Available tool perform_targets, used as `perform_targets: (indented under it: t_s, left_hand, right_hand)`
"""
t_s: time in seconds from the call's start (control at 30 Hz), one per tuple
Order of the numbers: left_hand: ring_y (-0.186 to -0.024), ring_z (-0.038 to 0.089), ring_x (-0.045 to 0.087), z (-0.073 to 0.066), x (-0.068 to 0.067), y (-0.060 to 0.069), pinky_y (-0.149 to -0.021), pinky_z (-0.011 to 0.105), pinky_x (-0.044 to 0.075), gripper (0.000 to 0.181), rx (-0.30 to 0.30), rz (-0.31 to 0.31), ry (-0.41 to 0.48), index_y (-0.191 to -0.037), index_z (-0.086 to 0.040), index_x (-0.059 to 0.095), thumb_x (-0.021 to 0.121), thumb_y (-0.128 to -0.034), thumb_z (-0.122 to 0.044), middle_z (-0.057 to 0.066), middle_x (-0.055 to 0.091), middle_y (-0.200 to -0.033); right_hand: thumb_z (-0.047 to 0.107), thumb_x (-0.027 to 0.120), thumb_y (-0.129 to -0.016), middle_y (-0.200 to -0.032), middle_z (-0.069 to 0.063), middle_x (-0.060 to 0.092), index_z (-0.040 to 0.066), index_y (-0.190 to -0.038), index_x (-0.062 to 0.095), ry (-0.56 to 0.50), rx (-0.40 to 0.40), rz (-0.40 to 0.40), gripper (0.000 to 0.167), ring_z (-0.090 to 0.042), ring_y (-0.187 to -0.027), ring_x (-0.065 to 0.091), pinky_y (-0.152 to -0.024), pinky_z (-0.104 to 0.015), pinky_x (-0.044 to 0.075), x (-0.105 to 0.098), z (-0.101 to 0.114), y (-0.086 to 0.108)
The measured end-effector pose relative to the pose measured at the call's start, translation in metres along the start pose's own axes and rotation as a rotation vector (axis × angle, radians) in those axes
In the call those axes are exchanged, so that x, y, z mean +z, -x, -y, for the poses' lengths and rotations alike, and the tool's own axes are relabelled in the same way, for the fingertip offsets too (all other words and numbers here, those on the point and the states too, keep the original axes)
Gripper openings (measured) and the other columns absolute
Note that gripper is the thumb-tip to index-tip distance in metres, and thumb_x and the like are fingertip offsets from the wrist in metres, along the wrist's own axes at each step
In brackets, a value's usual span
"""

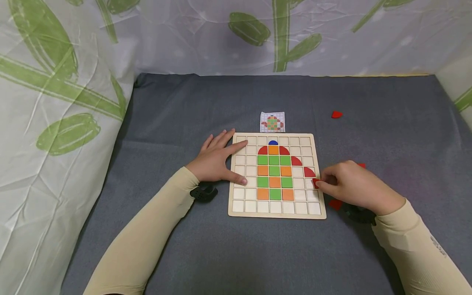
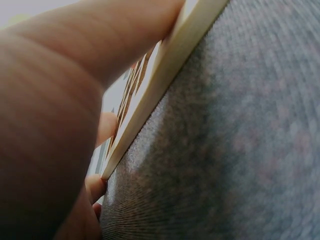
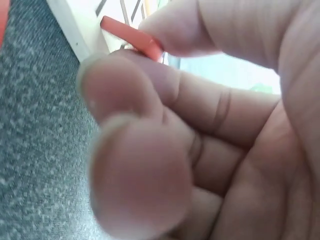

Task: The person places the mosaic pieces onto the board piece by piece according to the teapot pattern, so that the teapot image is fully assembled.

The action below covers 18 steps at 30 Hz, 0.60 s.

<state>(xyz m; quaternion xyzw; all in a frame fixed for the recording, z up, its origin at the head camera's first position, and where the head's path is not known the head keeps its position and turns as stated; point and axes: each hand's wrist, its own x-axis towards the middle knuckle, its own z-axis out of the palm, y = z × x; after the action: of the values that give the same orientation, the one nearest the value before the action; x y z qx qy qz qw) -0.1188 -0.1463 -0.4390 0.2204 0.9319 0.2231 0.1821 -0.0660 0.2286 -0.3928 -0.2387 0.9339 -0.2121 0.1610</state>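
Observation:
A wooden grid board lies on the table, holding orange and green squares, several red curved pieces and a blue half-round piece. My left hand rests on the board's left edge with its fingers spread, the thumb and index finger over the outer cells. Between thumb and index finger, my right hand pinches a small red piece at the board's right edge, below the red curved piece in the last column. The pinched piece's full outline is hidden by the fingers.
A small printed card with a coloured grid picture lies just behind the board. One loose red piece is at the back right. Another red piece shows partly under the right hand, and a red corner peeks out behind it.

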Motion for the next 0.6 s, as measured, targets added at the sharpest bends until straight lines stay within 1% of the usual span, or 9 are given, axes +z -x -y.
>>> perform_targets:
  t_s: [0.17, 0.23, 0.33, 0.47, 0.53, 0.6]
  left_hand:
    - [-0.164, 0.026, -0.007, 0.0004, -0.0001, 0.0004, -0.129, 0.053, -0.010, 0.117, 0.004, 0.000, 0.005, -0.168, -0.035, 0.028, 0.086, -0.0725, -0.072, 0.003, -0.002, -0.178]
    - [-0.164, 0.026, -0.007, 0.0005, -0.0002, 0.0005, -0.129, 0.053, -0.010, 0.117, 0.006, -0.001, 0.002, -0.168, -0.036, 0.028, 0.085, -0.0727, -0.072, 0.003, -0.002, -0.178]
    - [-0.164, 0.026, -0.006, 0.0009, 0.0003, 0.0005, -0.129, 0.053, -0.010, 0.117, 0.008, -0.002, -0.002, -0.168, -0.036, 0.028, 0.085, -0.0732, -0.073, 0.003, -0.002, -0.178]
    - [-0.164, 0.026, -0.006, 0.0013, 0.0012, 0.0004, -0.129, 0.053, -0.010, 0.116, 0.007, -0.002, 0.003, -0.168, -0.036, 0.028, 0.084, -0.0741, -0.072, 0.003, -0.002, -0.178]
    - [-0.164, 0.026, -0.006, 0.0012, 0.0013, 0.0005, -0.129, 0.053, -0.010, 0.115, 0.006, -0.002, 0.004, -0.168, -0.036, 0.028, 0.084, -0.0741, -0.072, 0.003, -0.002, -0.178]
    - [-0.164, 0.026, -0.006, 0.0011, 0.0014, 0.0004, -0.129, 0.053, -0.010, 0.116, 0.007, -0.003, 0.002, -0.168, -0.036, 0.028, 0.085, -0.0738, -0.072, 0.003, -0.002, -0.178]
  right_hand:
    - [0.023, 0.073, -0.099, -0.051, 0.013, 0.037, 0.023, -0.056, 0.053, -0.002, 0.055, 0.022, 0.047, -0.004, -0.046, 0.034, -0.046, -0.022, 0.026, -0.0007, -0.0007, 0.0011]
    - [0.022, 0.072, -0.099, -0.051, 0.012, 0.037, 0.022, -0.055, 0.054, -0.019, 0.071, 0.034, 0.048, -0.004, -0.046, 0.034, -0.046, -0.023, 0.027, -0.0008, -0.0008, 0.0012]
    - [0.024, 0.069, -0.101, -0.051, 0.011, 0.041, 0.021, -0.057, 0.059, -0.069, 0.097, 0.075, 0.045, -0.006, -0.045, 0.035, -0.046, -0.023, 0.028, 0.0003, -0.0011, 0.0008]
    - [0.026, 0.066, -0.104, -0.053, 0.008, 0.050, 0.019, -0.064, 0.068, -0.138, 0.127, 0.133, 0.040, -0.008, -0.046, 0.042, -0.046, -0.024, 0.032, 0.0029, 0.0004, -0.0010]
    - [0.025, 0.066, -0.104, -0.054, 0.007, 0.052, 0.019, -0.066, 0.070, -0.153, 0.132, 0.143, 0.038, -0.009, -0.047, 0.044, -0.047, -0.024, 0.033, 0.0040, 0.0017, -0.0022]
    - [0.025, 0.068, -0.103, -0.054, 0.008, 0.050, 0.020, -0.066, 0.070, -0.150, 0.135, 0.140, 0.037, -0.008, -0.048, 0.043, -0.047, -0.024, 0.033, 0.0045, 0.0024, -0.0027]
